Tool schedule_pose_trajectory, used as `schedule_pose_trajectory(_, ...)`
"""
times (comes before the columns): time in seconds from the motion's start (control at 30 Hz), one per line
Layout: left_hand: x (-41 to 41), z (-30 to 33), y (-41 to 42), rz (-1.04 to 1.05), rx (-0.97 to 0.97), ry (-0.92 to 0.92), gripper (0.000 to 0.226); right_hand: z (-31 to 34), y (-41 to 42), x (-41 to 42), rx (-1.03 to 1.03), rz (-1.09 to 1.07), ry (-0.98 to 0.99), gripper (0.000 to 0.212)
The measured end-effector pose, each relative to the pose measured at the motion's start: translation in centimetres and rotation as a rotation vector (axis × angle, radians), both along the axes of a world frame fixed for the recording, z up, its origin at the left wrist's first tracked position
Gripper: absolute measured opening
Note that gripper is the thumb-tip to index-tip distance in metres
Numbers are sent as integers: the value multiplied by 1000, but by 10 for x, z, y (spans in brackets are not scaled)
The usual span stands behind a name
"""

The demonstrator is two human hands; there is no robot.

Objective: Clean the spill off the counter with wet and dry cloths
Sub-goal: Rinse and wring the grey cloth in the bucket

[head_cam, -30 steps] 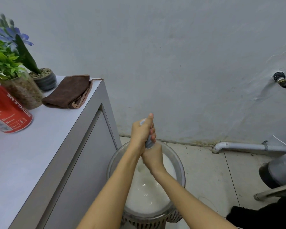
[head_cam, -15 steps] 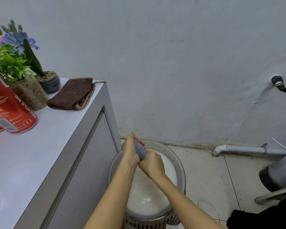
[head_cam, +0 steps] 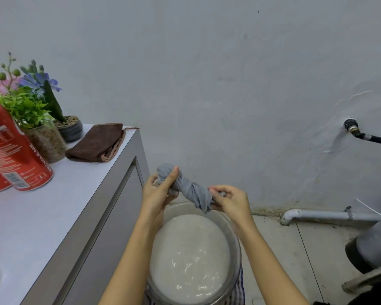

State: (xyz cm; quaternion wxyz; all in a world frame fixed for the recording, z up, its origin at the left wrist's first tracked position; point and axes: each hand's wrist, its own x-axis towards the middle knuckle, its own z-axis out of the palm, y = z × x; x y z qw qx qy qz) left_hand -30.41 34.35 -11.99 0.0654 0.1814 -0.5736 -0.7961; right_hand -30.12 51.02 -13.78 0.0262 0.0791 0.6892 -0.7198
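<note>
Grey cloth (head_cam: 188, 188) twisted, stretched between both hands above basin (head_cam: 236, 243) of cloudy water. Left hand (head_cam: 157, 193) grips bunched upper end; right hand (head_cam: 230, 200) pinches lower end. Brown cloth (head_cam: 97, 143) folded on worktop (head_cam: 42, 216), well left of hands.

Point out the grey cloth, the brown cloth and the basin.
grey cloth (head_cam: 190, 190), head view, on its twisted middle.
brown cloth (head_cam: 97, 143), head view, on its folded top face.
basin (head_cam: 236, 245), head view, on its right rim.
</note>
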Motion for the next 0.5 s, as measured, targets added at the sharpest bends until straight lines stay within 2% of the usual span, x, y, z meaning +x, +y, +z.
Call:
schedule_pose_trajectory(0.07, -1, 9, 5, 6, -91, 13, 26, 1, 5, 0, 105, -15, 23, 14)
schedule_pose_trajectory(0.13, -3, 15, 11, -23, -225, 27, 31, 9, 2, 3, 168, 111, 78, 24)
schedule_pose_trajectory(0.23, -7, 24, 20, -38, -373, 27, 47, 28, -4, 12, 20, 272, 103, 17)
schedule_pose_trajectory(0.33, -7, 31, 22, -117, -532, 24, 58, 37, -2, 14, -89, 409, 44, 36)
schedule_pose_trajectory(0.4, -5, 37, 21, -203, -598, 31, 52, 41, 0, 14, -31, 391, 44, 38)
schedule_pose_trajectory(0.5, 1, 52, 15, -265, -578, -8, 41, 44, 3, 9, 19, 210, 74, 16)
